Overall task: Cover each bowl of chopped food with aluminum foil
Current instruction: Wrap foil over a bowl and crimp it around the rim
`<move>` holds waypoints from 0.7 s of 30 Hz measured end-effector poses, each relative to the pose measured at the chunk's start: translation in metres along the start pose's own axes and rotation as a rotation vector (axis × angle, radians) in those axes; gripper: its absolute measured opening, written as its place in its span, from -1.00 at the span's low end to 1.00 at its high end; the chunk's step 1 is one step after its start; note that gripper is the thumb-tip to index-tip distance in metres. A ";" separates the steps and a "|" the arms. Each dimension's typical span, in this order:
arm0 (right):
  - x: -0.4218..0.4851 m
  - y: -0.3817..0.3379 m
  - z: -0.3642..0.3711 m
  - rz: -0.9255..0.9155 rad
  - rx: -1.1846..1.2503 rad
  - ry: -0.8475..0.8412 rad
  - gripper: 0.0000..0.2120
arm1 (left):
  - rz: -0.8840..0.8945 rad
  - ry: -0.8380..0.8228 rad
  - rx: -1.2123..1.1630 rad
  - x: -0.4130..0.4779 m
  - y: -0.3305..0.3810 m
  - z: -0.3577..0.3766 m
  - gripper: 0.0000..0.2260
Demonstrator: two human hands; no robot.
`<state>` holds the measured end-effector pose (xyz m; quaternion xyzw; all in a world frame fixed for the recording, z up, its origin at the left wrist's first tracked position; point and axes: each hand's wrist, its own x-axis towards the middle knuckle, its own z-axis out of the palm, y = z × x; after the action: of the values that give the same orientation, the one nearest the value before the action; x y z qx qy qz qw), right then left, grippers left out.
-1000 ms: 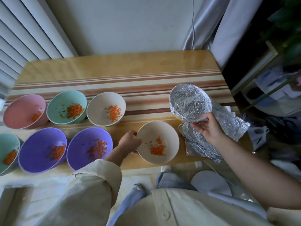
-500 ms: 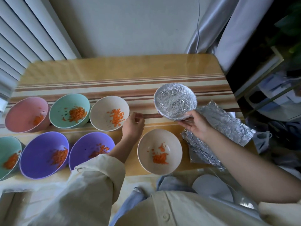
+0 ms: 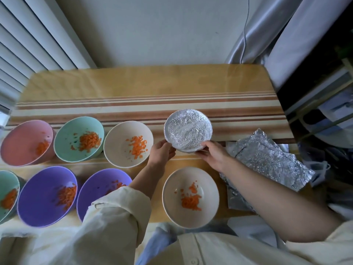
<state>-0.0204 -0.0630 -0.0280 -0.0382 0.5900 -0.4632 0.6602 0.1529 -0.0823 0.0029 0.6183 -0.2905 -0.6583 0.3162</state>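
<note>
A foil-covered bowl [image 3: 188, 130] sits on the striped runner, right of centre. My left hand [image 3: 161, 153] holds its near left rim and my right hand [image 3: 214, 154] holds its near right rim, fingers curled under the edge. Just in front stands an uncovered beige bowl [image 3: 191, 197] with chopped carrot. Another beige bowl [image 3: 128, 143], a teal bowl [image 3: 79, 139] and a pink bowl [image 3: 26, 142] form the back row, all uncovered with carrot. Two purple bowls [image 3: 47, 195] [image 3: 101, 186] and a second teal bowl [image 3: 7, 194] form the front row. Loose foil sheets [image 3: 267, 161] lie at the right.
The wooden table [image 3: 145, 83] has bare surface behind the runner up to the wall. Its right edge drops off beside a dark shelf with clutter [image 3: 324, 119]. A curtain [image 3: 267, 29] hangs at the back right, and blinds [image 3: 24, 44] on the left.
My right hand carried the foil-covered bowl leftward from above the foil sheets to the runner. My left hand left the near beige bowl and took the covered bowl's left rim.
</note>
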 end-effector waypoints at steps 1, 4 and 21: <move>0.002 0.000 0.002 -0.002 0.003 0.001 -0.82 | 0.009 0.004 0.002 0.001 0.001 0.002 -0.76; 0.010 0.005 0.004 0.020 -0.037 0.005 -0.78 | 0.050 0.010 0.016 0.008 0.002 0.005 -0.76; 0.019 -0.016 -0.008 -0.247 -0.602 0.217 -0.77 | -0.190 0.254 0.095 0.031 -0.006 0.026 -0.87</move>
<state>-0.0384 -0.0809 -0.0347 -0.2531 0.7580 -0.3461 0.4916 0.1251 -0.1031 -0.0198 0.7356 -0.2192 -0.5873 0.2568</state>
